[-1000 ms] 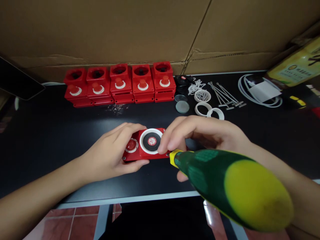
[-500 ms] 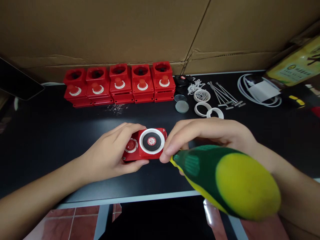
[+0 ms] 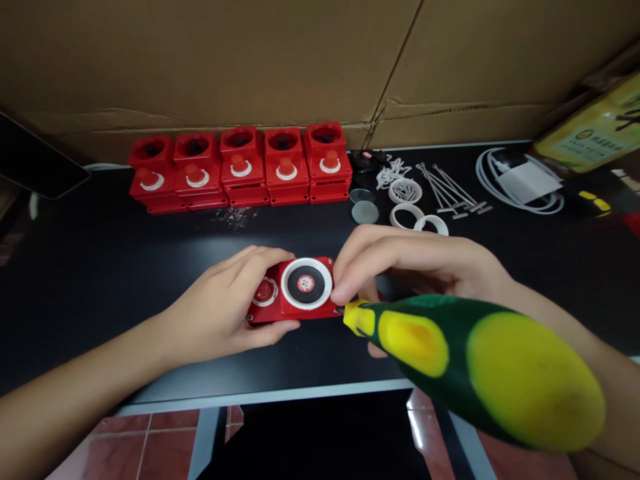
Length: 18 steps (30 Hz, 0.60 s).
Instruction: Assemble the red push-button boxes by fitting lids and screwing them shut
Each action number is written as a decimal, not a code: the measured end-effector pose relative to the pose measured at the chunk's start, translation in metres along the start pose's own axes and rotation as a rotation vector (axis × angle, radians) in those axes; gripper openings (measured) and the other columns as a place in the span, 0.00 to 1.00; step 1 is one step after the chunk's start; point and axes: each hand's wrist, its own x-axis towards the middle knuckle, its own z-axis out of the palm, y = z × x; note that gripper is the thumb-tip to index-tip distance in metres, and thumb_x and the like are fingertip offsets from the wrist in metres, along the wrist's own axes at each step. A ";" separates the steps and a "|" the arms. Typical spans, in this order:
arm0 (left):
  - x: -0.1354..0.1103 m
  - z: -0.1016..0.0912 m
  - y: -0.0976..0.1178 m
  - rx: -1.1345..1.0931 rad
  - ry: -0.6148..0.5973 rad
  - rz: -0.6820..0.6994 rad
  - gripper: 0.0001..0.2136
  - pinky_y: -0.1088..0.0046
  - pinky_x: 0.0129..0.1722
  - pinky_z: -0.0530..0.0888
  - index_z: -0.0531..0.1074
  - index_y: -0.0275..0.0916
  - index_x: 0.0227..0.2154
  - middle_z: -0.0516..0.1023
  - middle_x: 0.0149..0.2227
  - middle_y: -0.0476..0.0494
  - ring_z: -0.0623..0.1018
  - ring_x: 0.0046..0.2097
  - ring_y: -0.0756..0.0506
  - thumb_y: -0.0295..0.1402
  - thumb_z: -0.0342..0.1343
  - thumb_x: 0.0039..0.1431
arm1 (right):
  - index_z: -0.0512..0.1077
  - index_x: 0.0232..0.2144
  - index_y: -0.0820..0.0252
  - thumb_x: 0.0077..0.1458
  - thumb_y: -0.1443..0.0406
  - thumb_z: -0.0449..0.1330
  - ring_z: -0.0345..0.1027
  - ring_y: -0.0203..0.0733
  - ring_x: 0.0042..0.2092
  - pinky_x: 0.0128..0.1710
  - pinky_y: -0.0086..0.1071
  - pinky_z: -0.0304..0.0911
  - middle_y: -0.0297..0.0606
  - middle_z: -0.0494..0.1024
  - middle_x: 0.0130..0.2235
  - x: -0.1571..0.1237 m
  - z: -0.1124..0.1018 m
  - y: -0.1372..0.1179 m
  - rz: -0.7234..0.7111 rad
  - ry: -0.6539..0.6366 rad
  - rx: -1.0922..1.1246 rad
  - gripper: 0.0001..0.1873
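Between the thumb and fingers of my left hand (image 3: 235,300) is a small red box (image 3: 277,308) with a white ring (image 3: 285,297) around a black disc (image 3: 295,277) and a red button (image 3: 265,291) in a notched white collar. My right hand (image 3: 425,257) is closed around a green and yellow screwdriver (image 3: 455,360). Its tip meets the box's lower right corner, near my right fingertips. Most of the right fingers' grip is hidden behind the handle.
Several similar red boxes (image 3: 287,183) line the back. Right of them lie glass discs (image 3: 365,212), white rings (image 3: 433,225), white cord (image 3: 393,175), thin metal T-shaped rods (image 3: 453,190) and a coiled white cable (image 3: 493,187). A yellow package (image 3: 585,140) stands at the far right. Cardboard (image 3: 225,60) rises behind.
The screwdriver has turned in my right hand, showing a yellow patch on its side, and its handle end has swung to the right. My left hand keeps the red box in nearly the same place.
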 end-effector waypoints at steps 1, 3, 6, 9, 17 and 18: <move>0.000 0.000 0.000 0.000 0.005 0.006 0.25 0.55 0.62 0.84 0.65 0.42 0.69 0.83 0.63 0.31 0.86 0.60 0.34 0.50 0.60 0.80 | 0.84 0.56 0.58 0.68 0.66 0.77 0.79 0.34 0.40 0.41 0.28 0.80 0.41 0.84 0.53 0.000 0.000 -0.001 -0.008 -0.002 0.001 0.16; 0.000 0.000 0.000 0.002 0.004 0.006 0.26 0.55 0.62 0.84 0.65 0.41 0.69 0.83 0.63 0.31 0.86 0.61 0.34 0.50 0.59 0.80 | 0.83 0.56 0.60 0.71 0.66 0.74 0.82 0.37 0.43 0.42 0.30 0.81 0.44 0.84 0.53 -0.001 0.000 -0.002 -0.017 -0.020 -0.012 0.14; 0.001 -0.001 0.000 0.000 -0.011 -0.008 0.25 0.55 0.63 0.84 0.65 0.41 0.69 0.83 0.63 0.32 0.85 0.61 0.34 0.49 0.60 0.80 | 0.82 0.57 0.61 0.72 0.68 0.72 0.85 0.42 0.48 0.47 0.33 0.82 0.46 0.86 0.52 -0.001 0.000 0.000 -0.020 -0.056 -0.031 0.13; 0.000 0.000 0.000 -0.010 -0.003 -0.011 0.25 0.55 0.63 0.84 0.65 0.41 0.69 0.83 0.63 0.32 0.86 0.61 0.34 0.47 0.61 0.79 | 0.83 0.57 0.60 0.74 0.66 0.70 0.84 0.40 0.46 0.46 0.32 0.82 0.45 0.86 0.51 -0.001 0.001 0.005 -0.066 -0.042 -0.011 0.12; 0.002 0.000 0.000 0.001 -0.007 -0.009 0.28 0.53 0.62 0.85 0.65 0.42 0.69 0.83 0.63 0.32 0.87 0.60 0.33 0.50 0.64 0.77 | 0.86 0.49 0.57 0.62 0.68 0.81 0.79 0.37 0.40 0.43 0.30 0.79 0.35 0.83 0.42 -0.004 0.006 -0.005 0.034 0.080 -0.176 0.15; 0.002 0.000 0.000 0.000 -0.006 -0.006 0.28 0.53 0.61 0.85 0.65 0.43 0.69 0.83 0.63 0.32 0.87 0.60 0.33 0.50 0.64 0.76 | 0.86 0.48 0.57 0.61 0.67 0.82 0.78 0.37 0.40 0.42 0.30 0.78 0.34 0.82 0.41 -0.005 0.008 -0.007 0.043 0.115 -0.196 0.15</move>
